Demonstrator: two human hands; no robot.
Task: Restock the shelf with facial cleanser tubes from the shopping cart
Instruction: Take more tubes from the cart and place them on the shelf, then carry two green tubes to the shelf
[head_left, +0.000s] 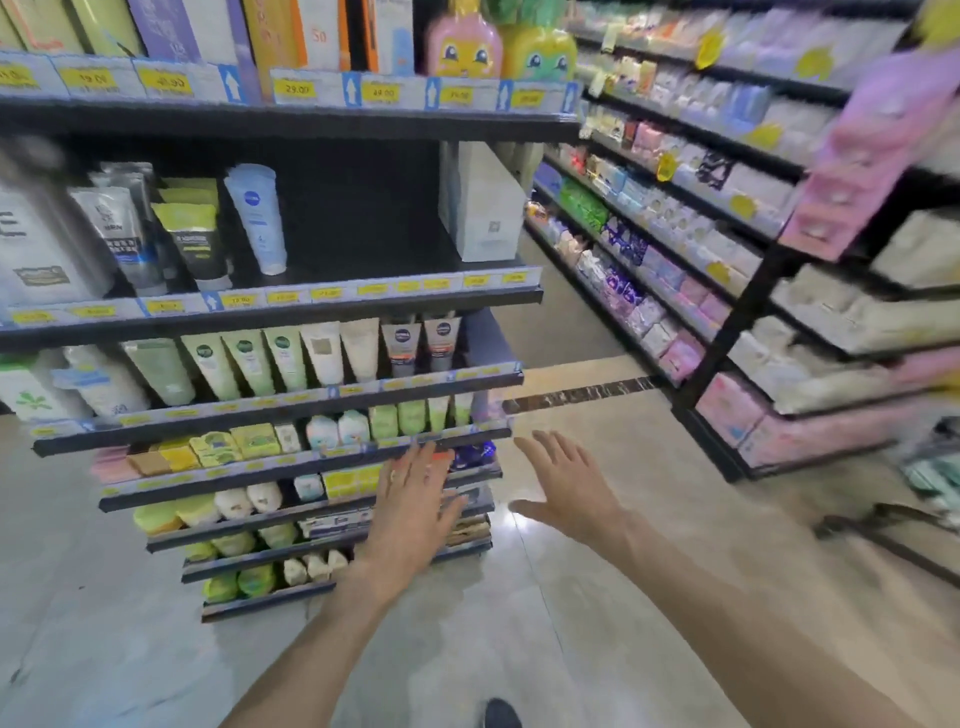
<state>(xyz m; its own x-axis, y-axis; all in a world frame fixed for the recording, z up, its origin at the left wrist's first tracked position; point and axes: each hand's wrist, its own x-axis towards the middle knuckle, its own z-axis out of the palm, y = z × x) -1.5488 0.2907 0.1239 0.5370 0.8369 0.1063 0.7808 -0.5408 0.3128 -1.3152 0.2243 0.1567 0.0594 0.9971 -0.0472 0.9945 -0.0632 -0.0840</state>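
Both hands empty | left hand (410, 499), right hand (566, 488) spread | shopping cart (935, 478) probably far right, nearer right hand | tubes blurred

Shelf unit (291, 306) sits front-left, a second run of shelves (727, 228) goes off on the right, aisle floor between them. Cleanser tubes (291, 358) stand in a row on a middle shelf, one lone tube (257, 218) on the shelf above. Both hands (410, 499) (566, 483) are out in front of the lower shelves, left beside right, a cart (930, 493) at the far right edge
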